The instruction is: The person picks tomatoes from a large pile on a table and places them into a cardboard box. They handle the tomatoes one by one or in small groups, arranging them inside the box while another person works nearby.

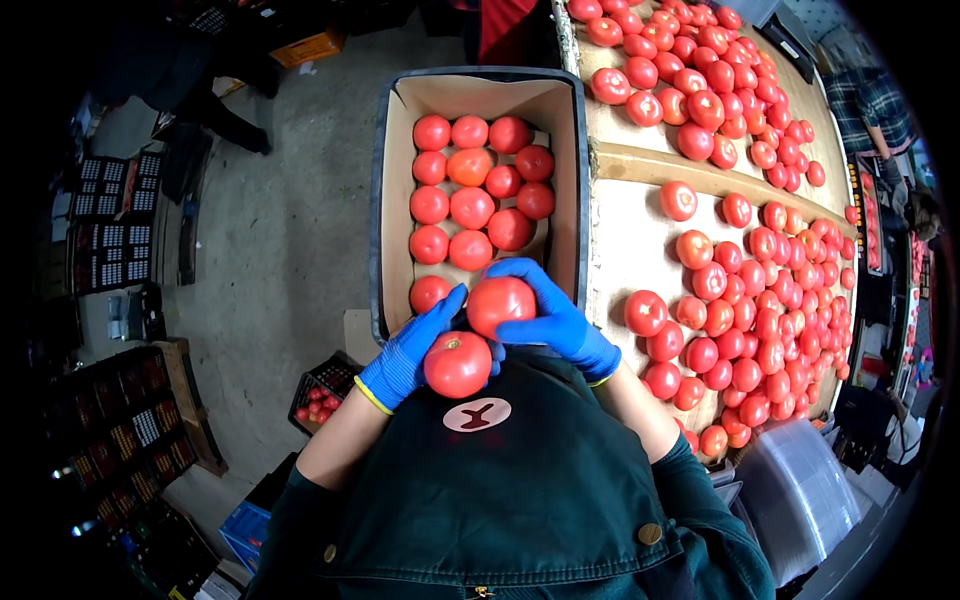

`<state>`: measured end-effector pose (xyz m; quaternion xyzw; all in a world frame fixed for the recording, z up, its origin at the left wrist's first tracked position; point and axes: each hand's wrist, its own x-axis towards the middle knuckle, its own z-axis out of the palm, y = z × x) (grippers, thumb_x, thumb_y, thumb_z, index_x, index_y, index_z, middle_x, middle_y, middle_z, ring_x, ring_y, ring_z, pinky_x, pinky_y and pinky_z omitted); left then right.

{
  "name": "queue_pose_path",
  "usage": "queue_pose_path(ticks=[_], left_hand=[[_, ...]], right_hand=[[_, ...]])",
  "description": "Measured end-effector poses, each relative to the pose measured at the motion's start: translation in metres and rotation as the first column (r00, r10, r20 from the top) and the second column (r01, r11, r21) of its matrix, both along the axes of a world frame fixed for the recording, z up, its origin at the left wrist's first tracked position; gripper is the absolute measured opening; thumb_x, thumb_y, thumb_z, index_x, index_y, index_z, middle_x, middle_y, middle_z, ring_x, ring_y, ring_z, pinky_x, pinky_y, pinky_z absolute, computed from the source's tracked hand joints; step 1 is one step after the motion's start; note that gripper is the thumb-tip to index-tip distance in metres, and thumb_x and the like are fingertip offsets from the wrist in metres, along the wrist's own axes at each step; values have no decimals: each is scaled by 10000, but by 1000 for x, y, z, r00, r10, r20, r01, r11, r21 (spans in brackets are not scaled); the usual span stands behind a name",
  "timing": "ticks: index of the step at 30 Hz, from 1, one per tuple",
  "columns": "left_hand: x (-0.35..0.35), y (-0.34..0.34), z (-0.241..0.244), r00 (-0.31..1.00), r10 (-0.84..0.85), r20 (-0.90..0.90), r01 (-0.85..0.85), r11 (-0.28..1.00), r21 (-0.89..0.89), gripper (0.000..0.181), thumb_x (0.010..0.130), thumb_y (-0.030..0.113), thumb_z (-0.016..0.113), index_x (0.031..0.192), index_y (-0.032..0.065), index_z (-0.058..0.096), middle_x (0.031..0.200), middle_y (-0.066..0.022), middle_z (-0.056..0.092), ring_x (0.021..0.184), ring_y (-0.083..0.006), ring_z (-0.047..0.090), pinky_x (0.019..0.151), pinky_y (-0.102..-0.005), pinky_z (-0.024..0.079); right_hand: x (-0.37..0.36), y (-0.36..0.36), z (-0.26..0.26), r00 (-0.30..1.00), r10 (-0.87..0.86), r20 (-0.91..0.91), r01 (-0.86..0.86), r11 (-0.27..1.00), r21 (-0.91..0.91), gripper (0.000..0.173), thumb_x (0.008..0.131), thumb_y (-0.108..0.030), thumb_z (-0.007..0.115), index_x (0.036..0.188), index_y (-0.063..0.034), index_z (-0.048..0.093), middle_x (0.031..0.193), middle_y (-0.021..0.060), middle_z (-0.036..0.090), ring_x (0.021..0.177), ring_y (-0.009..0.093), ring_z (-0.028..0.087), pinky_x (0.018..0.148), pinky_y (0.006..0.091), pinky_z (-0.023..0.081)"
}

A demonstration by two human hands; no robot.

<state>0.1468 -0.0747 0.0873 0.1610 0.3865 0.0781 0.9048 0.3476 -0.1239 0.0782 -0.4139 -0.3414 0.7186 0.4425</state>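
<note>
Both my hands wear blue gloves with yellow cuff edges, held close together over the near end of a paper-lined crate (379, 195). My left hand (409, 352) holds a large red tomato (457, 365), its stem scar facing up. In my right hand (559, 319) is another red tomato (502, 306), gripped between thumb and fingers. Several tomatoes (472, 208) rest in rows on the crate's bottom. One of them, a tomato (430, 293) at the near left, lies just beyond my left fingers. The crate's near right corner is partly hidden by my right hand.
Right of the crate, a sorting table (611, 232) bears many loose tomatoes (750, 277), split by a wooden divider (675, 169). A black crate of tomatoes (322, 401) stands on the floor at left. Stacked clear plastic (799, 495) is at lower right. Other people (862, 112) stand nearby.
</note>
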Motion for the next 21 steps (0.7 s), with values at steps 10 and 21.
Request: queue_pose_path(ticks=[10, 21], left_hand=[[-5, 6, 11, 995, -11, -94, 62, 832, 551, 460, 954, 357, 445, 1237, -4, 478, 1110, -144, 595, 989, -210, 607, 881, -310, 477], [-7, -3, 11, 999, -48, -2, 47, 988, 146, 661, 881, 412, 583, 1377, 52, 334, 1282, -128, 480, 1146, -204, 519, 936, -323, 451]], right_hand=[[3, -15, -2, 978, -144, 149, 143, 990, 19, 589, 759, -185, 747, 1269, -125, 458, 1230, 69, 476, 1162, 209, 474, 981, 348, 406], [-11, -10, 1, 869, -139, 475, -83, 906, 416, 725, 824, -263, 689, 1413, -73, 311, 1382, 112, 414, 1233, 247, 432, 1026, 363, 354]])
